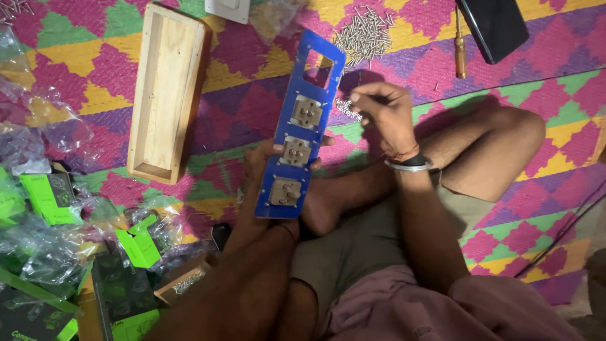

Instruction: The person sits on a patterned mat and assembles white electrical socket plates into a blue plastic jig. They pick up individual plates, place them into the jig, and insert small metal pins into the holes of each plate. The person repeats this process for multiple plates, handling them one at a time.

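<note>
At frame centre the left hand (265, 165) grips the blue switch panel (302, 126) from behind, thumb over its right edge, while the right hand (386, 113), just right of it, pinches small screws (346, 107) between closed fingertips above the patterned mat (536, 69).

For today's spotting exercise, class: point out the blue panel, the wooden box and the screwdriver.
blue panel (314, 71): head view, on its bare blue face beside the square cutout.
wooden box (165, 88): head view, on its inner floor.
screwdriver (461, 55): head view, on its brown handle.
</note>
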Tool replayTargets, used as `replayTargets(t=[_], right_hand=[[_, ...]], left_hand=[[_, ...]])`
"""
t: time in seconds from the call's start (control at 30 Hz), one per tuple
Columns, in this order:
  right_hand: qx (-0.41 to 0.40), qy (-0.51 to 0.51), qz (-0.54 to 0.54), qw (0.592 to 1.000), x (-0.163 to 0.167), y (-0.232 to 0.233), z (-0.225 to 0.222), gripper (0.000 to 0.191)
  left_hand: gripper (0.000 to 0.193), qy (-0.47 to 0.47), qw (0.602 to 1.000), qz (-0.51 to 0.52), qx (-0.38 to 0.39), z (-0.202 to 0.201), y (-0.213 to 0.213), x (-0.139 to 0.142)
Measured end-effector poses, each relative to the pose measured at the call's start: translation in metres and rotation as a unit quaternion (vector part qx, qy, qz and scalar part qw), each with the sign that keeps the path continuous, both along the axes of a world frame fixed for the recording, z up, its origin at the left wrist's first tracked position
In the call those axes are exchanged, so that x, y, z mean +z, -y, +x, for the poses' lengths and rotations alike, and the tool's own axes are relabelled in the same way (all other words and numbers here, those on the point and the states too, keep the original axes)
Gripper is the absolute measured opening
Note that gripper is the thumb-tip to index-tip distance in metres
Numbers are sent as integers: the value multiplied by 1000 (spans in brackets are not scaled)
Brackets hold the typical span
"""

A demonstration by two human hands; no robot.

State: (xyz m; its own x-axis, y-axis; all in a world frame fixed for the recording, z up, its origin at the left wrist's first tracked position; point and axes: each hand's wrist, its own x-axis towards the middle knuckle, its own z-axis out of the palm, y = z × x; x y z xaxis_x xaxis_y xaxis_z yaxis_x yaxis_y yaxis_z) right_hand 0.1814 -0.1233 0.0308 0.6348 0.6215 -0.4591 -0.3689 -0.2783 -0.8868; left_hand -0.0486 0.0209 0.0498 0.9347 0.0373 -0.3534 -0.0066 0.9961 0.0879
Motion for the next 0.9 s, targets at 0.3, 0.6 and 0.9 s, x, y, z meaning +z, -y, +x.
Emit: replayTargets(t=[0.3,0.6,0.9], right_hand=[[37,-69,8,997,10,-22,-23,12],[72,-27,-28,997,9,-20,-19,10],[73,44,-21,996,18,-25,-28,7]], left_hand=[[86,-32,999,13,-9,0,4,-3],[85,-6,1000,24,-4,2,8,-19],[84,-22,999,37,-5,-2,9,-20]])
